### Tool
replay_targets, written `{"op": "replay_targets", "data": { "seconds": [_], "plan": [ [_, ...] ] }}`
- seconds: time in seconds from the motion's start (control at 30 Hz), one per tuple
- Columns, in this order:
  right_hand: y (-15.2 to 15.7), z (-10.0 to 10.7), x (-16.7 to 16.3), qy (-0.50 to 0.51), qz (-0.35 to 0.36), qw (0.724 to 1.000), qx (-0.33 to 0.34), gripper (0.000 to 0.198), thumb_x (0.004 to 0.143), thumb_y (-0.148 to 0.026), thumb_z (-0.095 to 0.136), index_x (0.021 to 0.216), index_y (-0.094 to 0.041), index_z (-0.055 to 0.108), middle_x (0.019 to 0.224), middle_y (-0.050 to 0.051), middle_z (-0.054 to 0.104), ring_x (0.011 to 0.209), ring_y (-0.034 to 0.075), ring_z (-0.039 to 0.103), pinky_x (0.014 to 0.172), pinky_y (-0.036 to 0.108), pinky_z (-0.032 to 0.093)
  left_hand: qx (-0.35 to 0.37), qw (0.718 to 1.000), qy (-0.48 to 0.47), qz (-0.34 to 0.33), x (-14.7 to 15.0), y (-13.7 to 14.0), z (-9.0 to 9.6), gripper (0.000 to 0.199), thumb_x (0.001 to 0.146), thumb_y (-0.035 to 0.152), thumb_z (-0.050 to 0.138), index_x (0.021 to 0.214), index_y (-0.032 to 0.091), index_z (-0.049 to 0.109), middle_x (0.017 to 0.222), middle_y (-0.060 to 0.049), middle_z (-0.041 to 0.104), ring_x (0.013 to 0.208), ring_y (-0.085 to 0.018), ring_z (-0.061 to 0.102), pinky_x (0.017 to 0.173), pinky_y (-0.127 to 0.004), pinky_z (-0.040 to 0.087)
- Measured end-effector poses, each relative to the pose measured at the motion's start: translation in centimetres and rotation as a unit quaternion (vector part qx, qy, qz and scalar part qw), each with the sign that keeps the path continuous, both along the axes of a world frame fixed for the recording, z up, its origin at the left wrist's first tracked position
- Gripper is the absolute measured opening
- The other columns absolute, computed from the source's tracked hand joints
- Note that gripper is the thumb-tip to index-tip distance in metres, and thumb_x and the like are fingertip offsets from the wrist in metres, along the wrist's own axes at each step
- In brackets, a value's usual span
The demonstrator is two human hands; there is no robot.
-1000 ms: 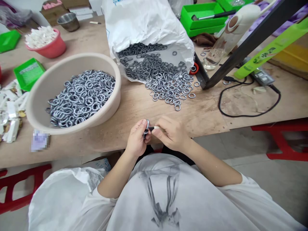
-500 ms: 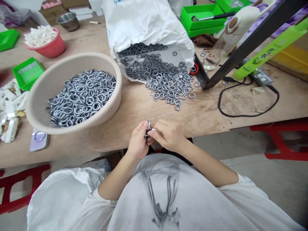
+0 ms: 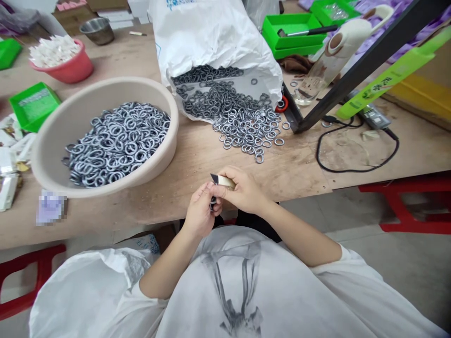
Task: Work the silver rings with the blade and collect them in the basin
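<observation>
In the head view my hands meet just in front of the table's near edge. My left hand (image 3: 200,210) is closed around grey rings (image 3: 213,203), mostly hidden by the fingers; how many I cannot tell. A short knife (image 3: 226,181) with a dark slanted blade and a cream handle is gripped in my right hand (image 3: 245,191). Its blade points left, just above the left fingertips. Beyond the hands, a pile of grey rings (image 3: 243,124) spills from a white sack (image 3: 211,33). To the left, a wide beige basin (image 3: 45,145) holds many similar rings.
A black metal post (image 3: 338,89) slants up at the right, beside a clear bottle (image 3: 317,70) and a black cable (image 3: 319,150). Green trays (image 3: 282,44) stand at the back. A red bowl (image 3: 75,65) of white pieces and a small green tray (image 3: 31,117) stand left.
The knife has lifted away from the rings, and its dark blade now shows above my left fingers. A ring that stuck up over the left fingertips is now hidden. The view shifted slightly.
</observation>
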State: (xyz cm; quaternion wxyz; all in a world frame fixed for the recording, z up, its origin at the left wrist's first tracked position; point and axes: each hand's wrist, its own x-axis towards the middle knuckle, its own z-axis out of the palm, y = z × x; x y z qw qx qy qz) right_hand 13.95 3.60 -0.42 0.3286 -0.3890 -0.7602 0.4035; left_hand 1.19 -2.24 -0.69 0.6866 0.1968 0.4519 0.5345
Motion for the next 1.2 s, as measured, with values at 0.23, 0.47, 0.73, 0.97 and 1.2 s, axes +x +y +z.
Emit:
{"op": "replay_targets", "data": {
  "seconds": [0.23,0.47,0.73,0.97,1.2],
  "plan": [
    [8.6,-1.2,-0.4,-0.314,-0.157,0.932,0.091,0.025,0.089,-0.033,0.064,0.108,-0.018,0.07,0.107,0.012,0.068,0.087,0.025,0.062,0.069,0.033,0.039,0.017,0.999,0.019,-0.021,-1.4,0.2,-0.1,0.039,0.074,0.046,0.078,0.072,0.015,0.055,0.065,0.002,0.055,0.048,-0.005,0.045,0.04,-0.017,0.034],
    [10.1,-1.5,0.5,-0.41,-0.16,0.892,0.104,0.023,0.093,-0.031,0.06,0.107,-0.017,0.071,0.11,0.017,0.068,0.091,0.03,0.065,0.07,0.035,0.039,-0.009,0.999,-0.019,0.037,-2.1,0.9,-0.5,0.039,0.069,0.044,0.083,0.078,0.015,0.057,0.065,0.003,0.057,0.048,-0.005,0.047,0.039,-0.015,0.033],
    [0.7,-0.4,1.0,-0.218,-0.011,0.965,0.143,0.049,0.099,-0.058,0.04,0.085,-0.018,0.065,0.084,0.007,0.064,0.073,0.018,0.054,0.063,0.03,0.03,-0.027,0.997,-0.021,0.074,-1.0,1.3,-0.7,0.044,0.069,0.05,0.081,0.074,0.018,0.051,0.057,0.006,0.052,0.043,-0.005,0.042,0.037,-0.015,0.03],
    [-1.1,-0.4,0.2,-0.187,0.011,0.968,0.168,0.055,0.101,-0.059,0.033,0.077,-0.018,0.061,0.074,0.003,0.056,0.064,0.014,0.044,0.059,0.029,0.023,-0.028,0.996,0.011,0.081,0.1,1.2,-0.3,0.046,0.069,0.053,0.08,0.071,0.019,0.049,0.05,0.008,0.045,0.042,-0.006,0.039,0.036,-0.016,0.031],
    [0.9,-1.3,0.9,-0.173,-0.005,0.981,0.093,0.046,0.1,-0.051,0.04,0.069,-0.019,0.054,0.065,0.0,0.053,0.063,0.014,0.044,0.06,0.028,0.024,0.001,1.0,0.009,0.01,-0.2,0.4,-0.3,0.044,0.073,0.05,0.077,0.068,0.018,0.048,0.053,0.006,0.045,0.042,-0.005,0.036,0.037,-0.016,0.029]
  ]
}}
